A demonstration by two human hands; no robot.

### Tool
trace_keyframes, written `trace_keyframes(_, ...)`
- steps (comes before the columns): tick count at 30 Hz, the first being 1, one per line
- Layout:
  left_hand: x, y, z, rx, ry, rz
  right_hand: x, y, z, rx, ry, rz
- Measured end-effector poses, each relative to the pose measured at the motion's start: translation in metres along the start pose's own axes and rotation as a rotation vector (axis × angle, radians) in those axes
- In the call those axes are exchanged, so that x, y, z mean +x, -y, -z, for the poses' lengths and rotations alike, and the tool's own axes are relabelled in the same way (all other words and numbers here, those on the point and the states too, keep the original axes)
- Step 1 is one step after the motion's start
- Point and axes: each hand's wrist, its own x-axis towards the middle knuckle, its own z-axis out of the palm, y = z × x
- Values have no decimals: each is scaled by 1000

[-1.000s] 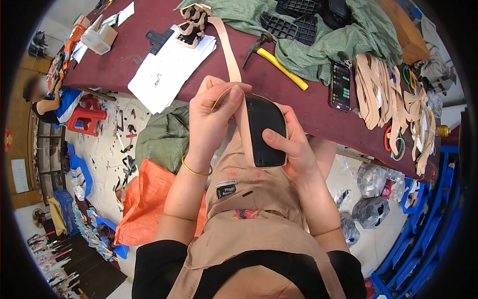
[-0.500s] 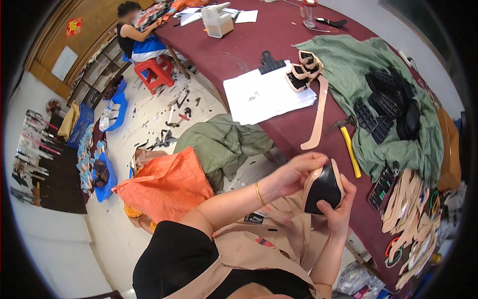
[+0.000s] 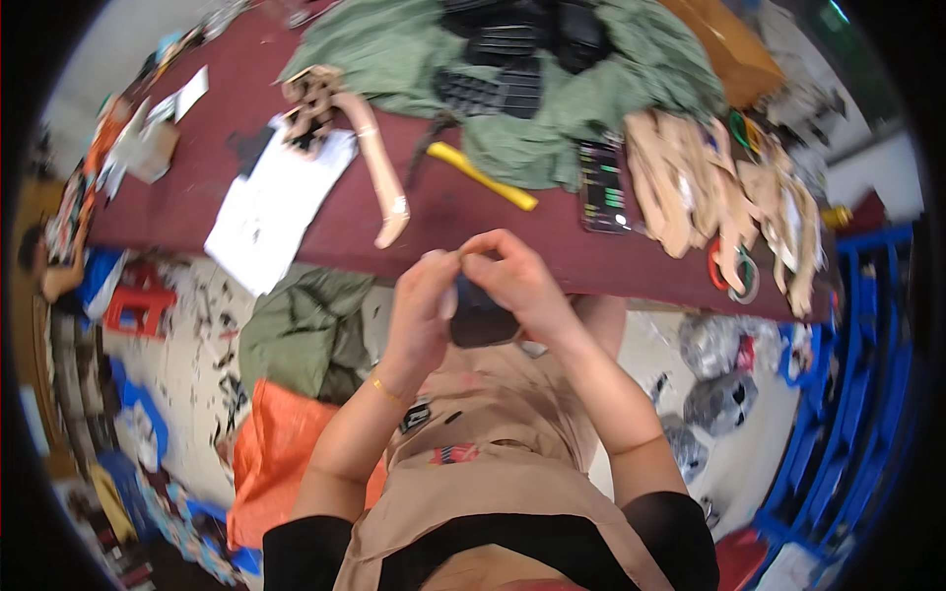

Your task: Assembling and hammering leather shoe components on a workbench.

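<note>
Between my hands is a shoe heel (image 3: pixel 481 315), its dark face showing below my fingers and its beige edge mostly covered. My left hand (image 3: pixel 422 300) is closed at its left side, thumb and fingertips near the top. My right hand (image 3: pixel 519 294) curls over the upper right, its fingertips meeting the left ones. Motion blur hides the exact grip. Just beyond my hands, a long glossy beige strip (image 3: pixel 374 163) lies on the dark red table (image 3: pixel 414 271). At its far end sit several stacked beige-and-black heels (image 3: pixel 313 103).
White papers (image 3: pixel 281 202) lie left on the table. A yellow-handled hammer (image 3: pixel 483 177) rests before a green cloth (image 3: pixel 532 148) bearing black heels (image 3: pixel 503 44). To the right are a phone (image 3: pixel 604 187), beige strips (image 3: pixel 675 187) and tape rolls (image 3: pixel 731 271). An orange sack (image 3: pixel 271 453) is lower left.
My view has swung right, toward the table. The heel has turned in my hands. My right thumb has left its dark face, and both hands' fingertips now meet at its top.
</note>
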Motion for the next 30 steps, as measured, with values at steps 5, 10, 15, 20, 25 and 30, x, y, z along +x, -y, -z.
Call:
trace_keyframes(5,11,16,-18,-215,-33,96,-11,-19,14,-95,-254,297)
trace_keyframes(10,11,24,-9,7,187,100,-28,-8,20,499,-173,-80)
trace_keyframes(15,48,33,-35,588,127,-370,-32,-7,3,405,-301,84)
trace_keyframes(20,36,25,-33,239,499,-176,-33,23,19,776,-246,-17)
trace_keyframes(25,14,37,-4,-3,614,-40,-22,28,18,887,-243,-189)
trace_keyframes(30,1,30,-3,-79,509,10,-18,26,9,816,-246,-136)
